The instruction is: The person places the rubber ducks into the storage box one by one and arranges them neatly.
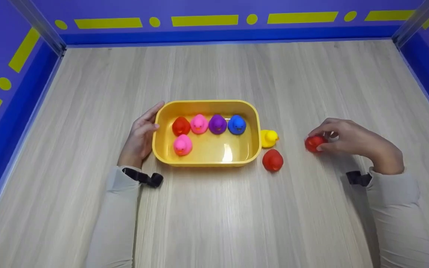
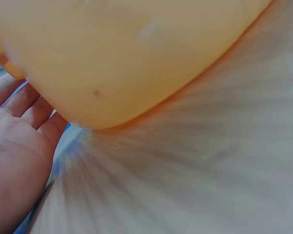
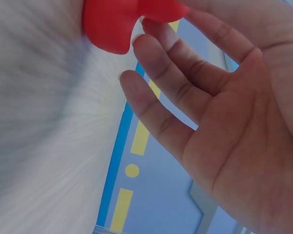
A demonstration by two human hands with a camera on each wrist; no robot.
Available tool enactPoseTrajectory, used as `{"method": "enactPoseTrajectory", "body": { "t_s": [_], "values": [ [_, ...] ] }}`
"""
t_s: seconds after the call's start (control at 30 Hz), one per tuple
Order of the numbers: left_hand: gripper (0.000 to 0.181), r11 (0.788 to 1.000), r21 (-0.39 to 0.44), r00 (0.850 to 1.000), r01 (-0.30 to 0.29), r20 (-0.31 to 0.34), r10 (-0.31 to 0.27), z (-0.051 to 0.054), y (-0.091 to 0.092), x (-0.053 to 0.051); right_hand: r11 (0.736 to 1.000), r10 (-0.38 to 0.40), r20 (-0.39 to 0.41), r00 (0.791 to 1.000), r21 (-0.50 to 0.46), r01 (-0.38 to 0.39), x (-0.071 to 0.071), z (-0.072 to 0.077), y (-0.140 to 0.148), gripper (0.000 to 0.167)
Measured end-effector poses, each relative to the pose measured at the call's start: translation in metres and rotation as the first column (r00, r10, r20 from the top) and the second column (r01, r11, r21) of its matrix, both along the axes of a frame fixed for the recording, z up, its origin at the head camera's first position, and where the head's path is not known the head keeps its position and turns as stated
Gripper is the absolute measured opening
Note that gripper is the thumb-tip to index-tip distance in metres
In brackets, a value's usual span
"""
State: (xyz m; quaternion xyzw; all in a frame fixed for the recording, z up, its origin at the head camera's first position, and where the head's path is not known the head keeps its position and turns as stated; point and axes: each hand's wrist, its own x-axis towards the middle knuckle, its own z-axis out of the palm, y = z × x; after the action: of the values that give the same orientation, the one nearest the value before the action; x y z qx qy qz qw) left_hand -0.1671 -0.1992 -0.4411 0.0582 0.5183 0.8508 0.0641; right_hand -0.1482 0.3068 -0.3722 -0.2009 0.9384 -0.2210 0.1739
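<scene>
My left hand (image 1: 140, 134) rests against the left end of a yellow tub (image 1: 207, 164), its thumb tip at the rim. In the left wrist view the fingers (image 2: 23, 100) lie fairly straight along the tub's outer wall. To the right, my right hand (image 1: 352, 137) pinches a red rubber duck (image 1: 315, 143) between thumb and fingers, low over the table. The right wrist view shows part of that red duck (image 3: 110, 27) at the top, other fingers (image 3: 156, 58) loosely bent beside it.
Inside the tub sit a red duck (image 1: 181, 126), two pink ducks (image 1: 199, 124), a purple duck (image 1: 218, 124) and a blue duck (image 1: 237, 124). A yellow duck (image 1: 269, 138) and another red duck (image 1: 273, 160) stand just right of it. Blue-purple walls (image 1: 207, 37) border the wooden table (image 1: 214, 216).
</scene>
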Motion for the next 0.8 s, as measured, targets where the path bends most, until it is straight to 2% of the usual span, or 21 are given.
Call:
{"method": "enactPoseTrajectory", "body": {
  "t_s": [0.43, 0.8],
  "values": [
    [0.064, 1.0, 0.002, 1.0, 0.003, 0.001, -0.003, -0.001, 0.0, 0.0, 1.0, 0.021, 0.008, 1.0, -0.016, -0.021, -0.008, 0.005, -0.008, 0.031],
    [0.065, 1.0, 0.005, 1.0, 0.006, 0.001, -0.006, 0.0, 0.0, 0.0, 0.999, 0.052, 0.003, 0.999, -0.001, -0.052, -0.014, 0.014, -0.024, 0.034]
  ]
}}
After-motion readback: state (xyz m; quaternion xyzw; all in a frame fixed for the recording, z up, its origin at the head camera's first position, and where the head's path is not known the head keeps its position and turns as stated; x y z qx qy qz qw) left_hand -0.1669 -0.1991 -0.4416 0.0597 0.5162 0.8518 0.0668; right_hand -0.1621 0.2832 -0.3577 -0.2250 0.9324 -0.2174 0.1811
